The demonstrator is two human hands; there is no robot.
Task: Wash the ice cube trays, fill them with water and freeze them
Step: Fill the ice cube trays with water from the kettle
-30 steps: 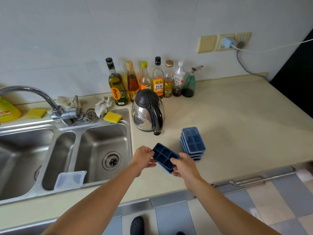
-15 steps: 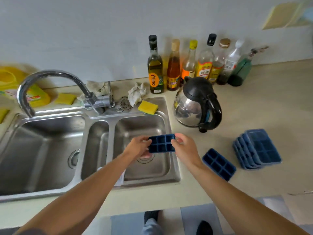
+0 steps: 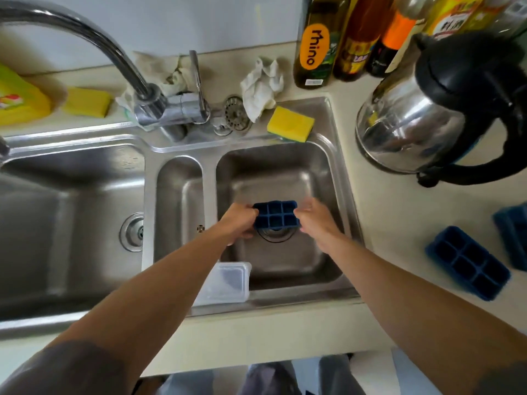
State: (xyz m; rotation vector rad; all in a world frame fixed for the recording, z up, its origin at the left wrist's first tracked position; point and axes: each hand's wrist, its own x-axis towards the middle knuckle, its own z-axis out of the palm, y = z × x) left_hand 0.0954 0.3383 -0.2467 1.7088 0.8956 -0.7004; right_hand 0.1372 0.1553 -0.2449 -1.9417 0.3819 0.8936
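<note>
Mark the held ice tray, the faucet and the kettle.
held ice tray (image 3: pixel 275 214): head view, middle of its grid.
faucet (image 3: pixel 171 109): head view, chrome body at base.
kettle (image 3: pixel 413 118): head view, shiny steel body.

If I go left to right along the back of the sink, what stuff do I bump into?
Yellow bottle → sponge on the counter → tap's base → metal strainer → sponge on the sink rim → kettle.

The sink (image 3: pixel 339 178) and tap (image 3: pixel 85 32) are brushed, shiny metal; the kettle (image 3: pixel 410 124) is mirror-bright steel (black plastic lid). The ice cube tray (image 3: pixel 276 214) looks matt blue, the worktop (image 3: pixel 399 223) smooth.
</note>
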